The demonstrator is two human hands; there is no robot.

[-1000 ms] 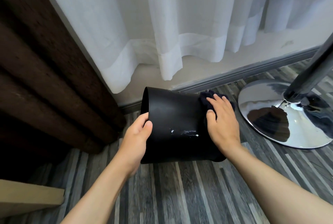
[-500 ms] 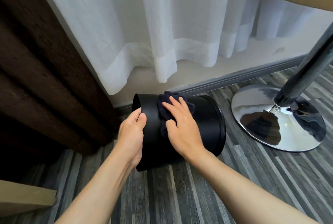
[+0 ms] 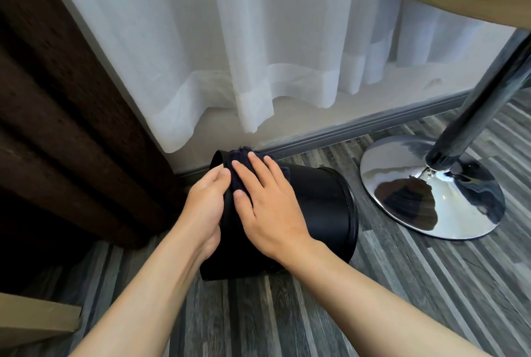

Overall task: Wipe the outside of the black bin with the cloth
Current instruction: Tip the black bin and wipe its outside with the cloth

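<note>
The black bin (image 3: 319,207) lies on its side on the grey wood-look floor, its open rim to the left. My left hand (image 3: 205,207) grips that rim at the left edge. My right hand (image 3: 267,204) lies flat on top of the bin, fingers spread, pressing a dark cloth (image 3: 240,160) against the bin's outside wall near the rim. Most of the cloth is hidden under my fingers; a bunched edge sticks out beyond the fingertips.
A chrome stool base (image 3: 431,187) with its slanted pole (image 3: 482,92) stands just right of the bin. White sheer curtains (image 3: 258,40) hang over the skirting board behind. A dark brown drape (image 3: 57,127) fills the left. A wooden edge (image 3: 34,319) sits at bottom left.
My right hand has slid the cloth from the bin's right end across the wall to the left rim, beside my left hand. The bin has turned, and the view shifted.
</note>
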